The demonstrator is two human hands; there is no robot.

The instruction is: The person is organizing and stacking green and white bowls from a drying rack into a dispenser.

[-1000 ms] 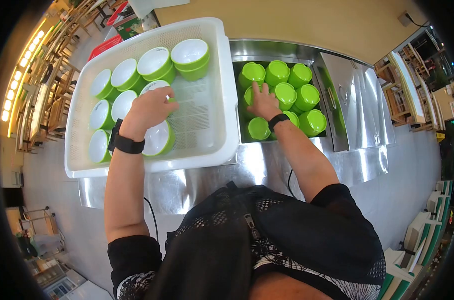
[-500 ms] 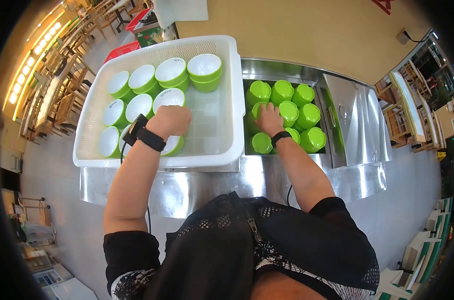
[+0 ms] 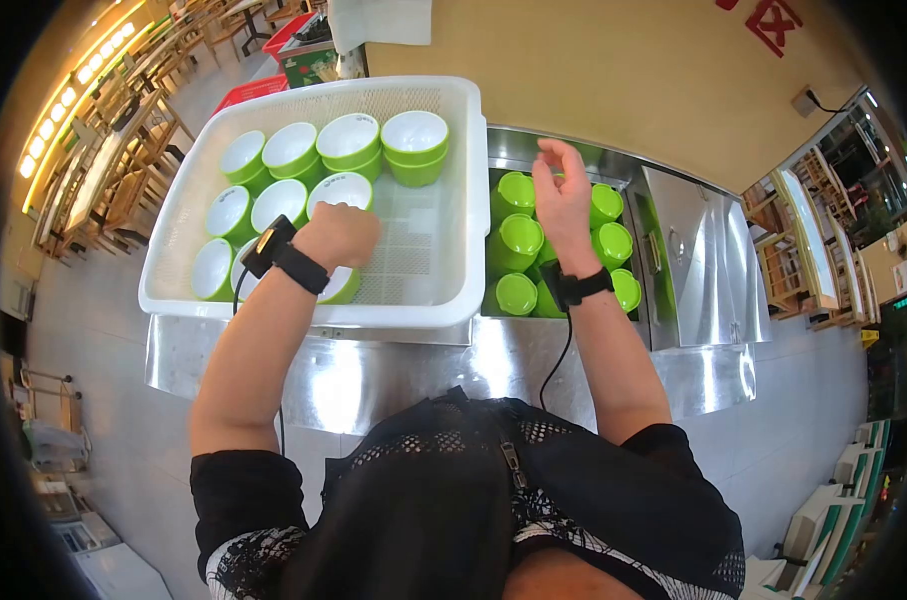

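Green bowls with white insides [image 3: 349, 137] stand mouth-up, some stacked, in a white perforated plastic basket [image 3: 481, 200]. My left hand [image 3: 342, 236] is over the basket's near middle, beside a bowl [image 3: 342, 188]; its fingers are curled closed, and whatever they hold is hidden from view. To the right, green cup-shaped containers [image 3: 521, 235] stand bottom-up in rows inside a steel recess. Above them my right hand [image 3: 562, 195] is raised, turned sideways, thumb and fingers apart with nothing visible in it. Both wrists wear black straps, with cables running down.
A steel counter [image 3: 404, 370] carries the basket along its front edge. Right of the recess lies a steel lid panel [image 3: 694, 250]. A tan wall [image 3: 614, 80] rises behind. Red crates [image 3: 252, 92] and wooden tables [image 3: 94, 165] are farther off at left.
My right hand has lifted off the green containers and turned, its fingers now pointing up and away. My left hand stays closed at nearly the same place in the basket. The view has shifted slightly.
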